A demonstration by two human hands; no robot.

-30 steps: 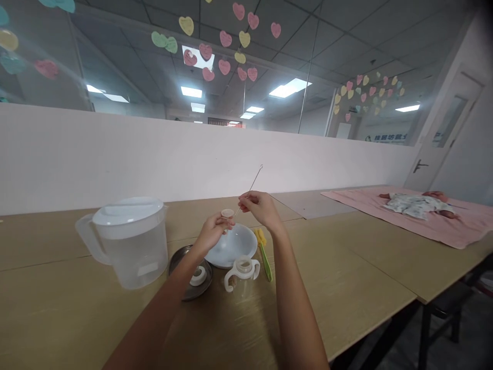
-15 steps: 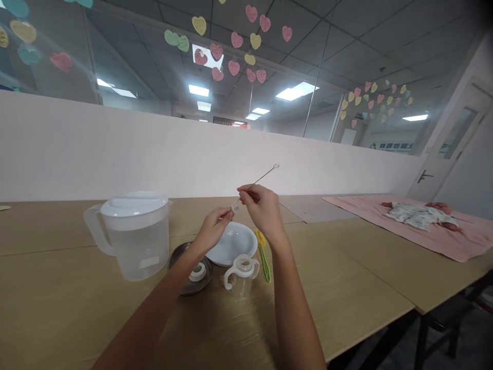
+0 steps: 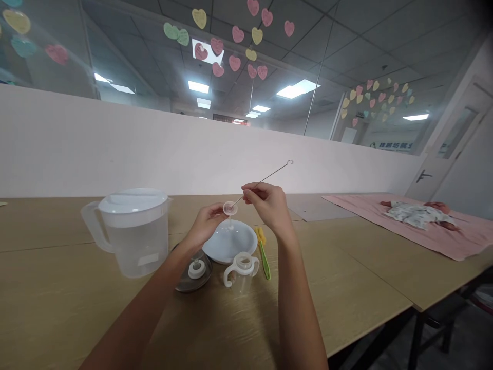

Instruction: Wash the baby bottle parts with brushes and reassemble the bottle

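Observation:
Pinched in my left hand (image 3: 208, 222) is a small clear round piece (image 3: 230, 208), its open face toward me. My right hand (image 3: 267, 203) grips a thin wire brush (image 3: 275, 171) with a loop at its upper end; the lower end reaches the round piece. Below them lies a white bowl (image 3: 227, 246). In front of the bowl stands a clear cup with two white handles (image 3: 243, 275). A metal tray (image 3: 185, 284) holding a white ring (image 3: 196, 269) is partly hidden by my left forearm. Right of the bowl is a green-handled brush with a yellow head (image 3: 264, 259).
A lidded plastic pitcher (image 3: 138, 241) with clear liquid stands left on the wooden table (image 3: 346, 288). At the right, a baby doll (image 3: 414, 213) lies on a pink cloth (image 3: 442, 244). A white wall (image 3: 192, 159) runs behind.
The round piece has turned to face me more and shows more fully. My right hand and the wire brush have moved slightly right. The camera view has shifted a little.

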